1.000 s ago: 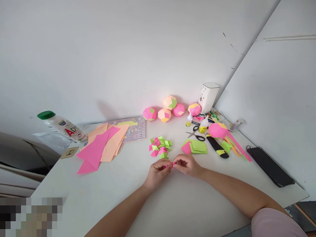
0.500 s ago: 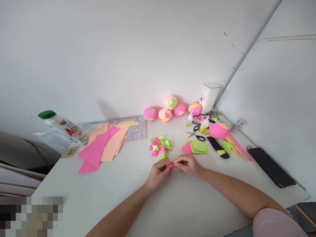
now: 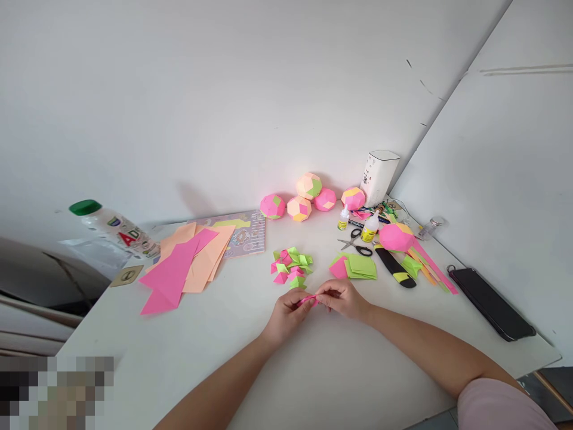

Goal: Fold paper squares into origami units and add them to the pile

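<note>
Between my two hands is a small piece of pink paper (image 3: 308,300), mostly covered by the fingers. My left hand (image 3: 289,312) pinches its left side. My right hand (image 3: 342,298) is closed on its right end with thumb and fingertips. Just beyond my left hand lies a cluster of folded green and pink paper pieces (image 3: 290,266). Beyond my right hand rests a stack of green paper squares (image 3: 360,266) with pink ones (image 3: 339,267) beside it.
Paper balls (image 3: 299,209) sit along the wall. To the right are scissors (image 3: 363,251), glue bottles (image 3: 369,228), a black-and-yellow cutter (image 3: 394,266) and a black phone (image 3: 490,301). Pink and peach sheets (image 3: 172,276), a notebook (image 3: 255,235) and a white bottle (image 3: 114,227) occupy the left.
Both hands stay in nearly the same place with the pink paper between them. Only slight finger movement shows, and the view has shifted very little.
</note>
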`<control>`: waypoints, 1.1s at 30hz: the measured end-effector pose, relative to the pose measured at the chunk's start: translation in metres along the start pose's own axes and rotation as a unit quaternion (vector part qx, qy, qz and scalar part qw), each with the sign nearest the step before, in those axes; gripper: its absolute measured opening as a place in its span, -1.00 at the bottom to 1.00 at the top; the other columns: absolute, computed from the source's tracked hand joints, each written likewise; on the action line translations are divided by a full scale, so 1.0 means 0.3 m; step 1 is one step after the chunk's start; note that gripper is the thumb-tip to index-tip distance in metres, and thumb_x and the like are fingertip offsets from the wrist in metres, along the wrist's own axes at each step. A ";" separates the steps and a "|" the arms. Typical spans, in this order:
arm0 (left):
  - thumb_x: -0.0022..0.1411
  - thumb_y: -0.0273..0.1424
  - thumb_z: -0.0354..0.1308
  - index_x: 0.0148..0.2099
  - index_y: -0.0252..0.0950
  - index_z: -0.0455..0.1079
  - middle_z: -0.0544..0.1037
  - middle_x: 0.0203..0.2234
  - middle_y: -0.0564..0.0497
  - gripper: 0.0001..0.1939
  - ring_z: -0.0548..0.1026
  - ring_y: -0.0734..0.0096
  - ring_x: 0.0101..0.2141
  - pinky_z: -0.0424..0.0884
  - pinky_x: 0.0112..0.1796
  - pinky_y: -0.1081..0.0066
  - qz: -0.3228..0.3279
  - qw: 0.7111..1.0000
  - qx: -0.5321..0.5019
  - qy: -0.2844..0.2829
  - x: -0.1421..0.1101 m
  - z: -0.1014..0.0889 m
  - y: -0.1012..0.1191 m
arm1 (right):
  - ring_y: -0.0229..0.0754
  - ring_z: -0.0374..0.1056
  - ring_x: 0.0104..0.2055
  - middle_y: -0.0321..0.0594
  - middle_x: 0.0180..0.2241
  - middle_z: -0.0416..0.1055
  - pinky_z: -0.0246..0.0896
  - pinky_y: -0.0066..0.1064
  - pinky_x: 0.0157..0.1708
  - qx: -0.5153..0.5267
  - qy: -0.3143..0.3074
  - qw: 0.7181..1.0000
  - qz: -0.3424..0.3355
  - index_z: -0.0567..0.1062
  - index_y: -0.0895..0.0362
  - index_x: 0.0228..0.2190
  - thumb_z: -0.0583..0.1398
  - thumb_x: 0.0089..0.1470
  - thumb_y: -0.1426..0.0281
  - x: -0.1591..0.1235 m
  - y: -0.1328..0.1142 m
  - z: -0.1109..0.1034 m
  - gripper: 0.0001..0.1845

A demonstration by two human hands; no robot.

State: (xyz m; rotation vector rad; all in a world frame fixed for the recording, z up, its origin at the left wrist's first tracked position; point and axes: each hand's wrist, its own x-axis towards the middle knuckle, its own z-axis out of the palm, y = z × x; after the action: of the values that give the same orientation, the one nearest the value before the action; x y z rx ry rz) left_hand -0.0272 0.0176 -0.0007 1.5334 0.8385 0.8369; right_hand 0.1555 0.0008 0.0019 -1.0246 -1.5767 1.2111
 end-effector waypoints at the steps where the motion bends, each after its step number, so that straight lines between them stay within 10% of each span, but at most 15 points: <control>1: 0.15 -0.25 0.10 -0.39 -0.32 0.49 0.27 -0.58 0.08 -0.75 0.20 0.55 -0.57 0.16 -0.53 0.50 0.001 1.000 0.000 0.000 0.000 0.000 0.001 | -0.35 0.25 -0.61 -0.30 -0.56 0.35 0.24 -0.52 -0.62 -0.001 0.000 1.000 0.002 0.48 0.19 -0.44 0.19 0.02 0.27 0.000 0.000 -0.001 -0.78; 33: 0.14 -0.17 0.08 -0.46 -0.34 0.38 0.27 -0.65 0.11 -0.68 0.16 0.56 -0.61 0.11 -0.58 0.52 -0.043 0.999 0.000 -0.004 -0.007 0.007 0.012 | -0.35 0.25 -0.61 -0.31 -0.59 0.36 0.20 -0.52 -0.62 0.042 0.011 0.998 0.052 0.47 0.19 -0.49 0.23 -0.05 0.31 0.002 -0.007 -0.005 -0.83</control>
State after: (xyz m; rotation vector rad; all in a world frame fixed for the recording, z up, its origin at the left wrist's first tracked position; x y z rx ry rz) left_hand -0.0262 0.0144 0.0025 1.4894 0.8917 0.7680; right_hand 0.1565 0.0014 0.0042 -1.0728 -1.4580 1.3227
